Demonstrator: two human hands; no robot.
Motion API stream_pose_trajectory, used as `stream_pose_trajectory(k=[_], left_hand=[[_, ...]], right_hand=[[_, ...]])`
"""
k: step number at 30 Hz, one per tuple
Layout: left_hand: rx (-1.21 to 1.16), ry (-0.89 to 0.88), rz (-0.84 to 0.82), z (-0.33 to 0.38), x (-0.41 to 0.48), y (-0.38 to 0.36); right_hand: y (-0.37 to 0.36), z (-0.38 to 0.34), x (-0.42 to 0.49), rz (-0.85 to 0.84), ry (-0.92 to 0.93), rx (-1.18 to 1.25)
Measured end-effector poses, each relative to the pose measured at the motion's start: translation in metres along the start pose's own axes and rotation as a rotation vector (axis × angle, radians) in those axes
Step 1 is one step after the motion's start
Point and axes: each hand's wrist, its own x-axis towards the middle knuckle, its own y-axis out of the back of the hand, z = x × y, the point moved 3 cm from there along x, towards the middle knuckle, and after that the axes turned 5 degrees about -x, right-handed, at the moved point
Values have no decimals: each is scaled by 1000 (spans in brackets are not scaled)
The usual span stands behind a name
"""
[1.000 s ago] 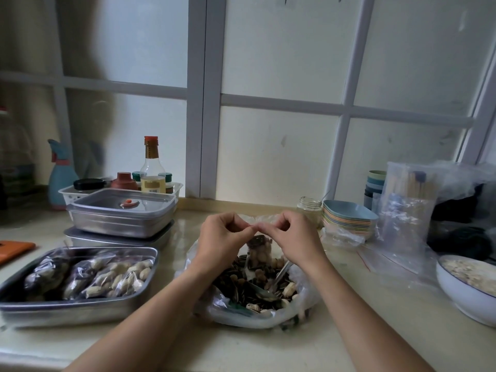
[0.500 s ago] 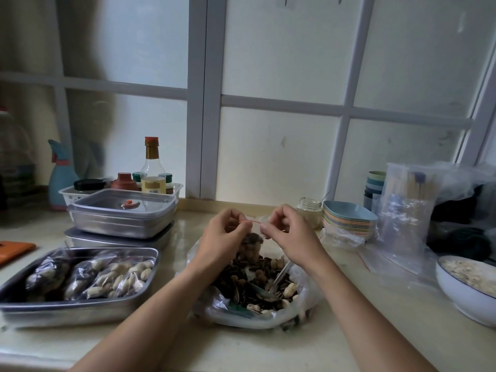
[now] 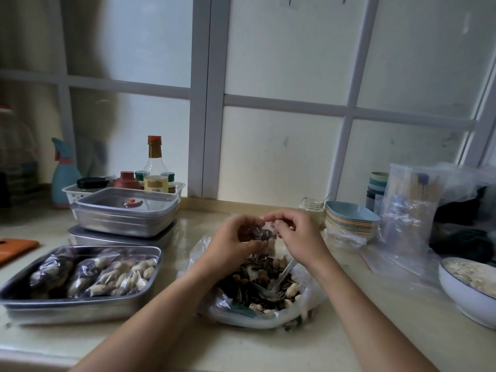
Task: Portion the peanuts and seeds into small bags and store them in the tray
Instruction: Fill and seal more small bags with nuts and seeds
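No lettering can be read anywhere in the frame. The glass bottle left of centre, standing in the white basket, carries a pale yellow label with a small white patch of dark marks, too blurred to make out. The clear plastic bags at the right show bluish print, likewise illegible.

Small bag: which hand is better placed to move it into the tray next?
Left, probably. The left hand holds the small bag by its body and is nearer the tray, which sits to the left; the right hand only pinches the top edge.
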Motion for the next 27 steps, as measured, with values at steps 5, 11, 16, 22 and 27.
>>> stream_pose_trajectory(k=[5, 11, 16, 22, 27], left_hand=[[-104, -23, 94, 9, -1, 8], [-212, 7, 113, 13, -7, 10], [-182, -12, 94, 11, -8, 9], [-124, -23, 77, 9, -5, 8], [-120, 7, 147, -1, 1, 11]], right_hand=[[-8, 4, -2, -219, 13, -141], [-7, -2, -7, -232, 55, -96], [0, -8, -7, -130, 88, 5], [-4, -5, -7, -221, 108, -32], [-9, 3, -5, -275, 79, -103]])
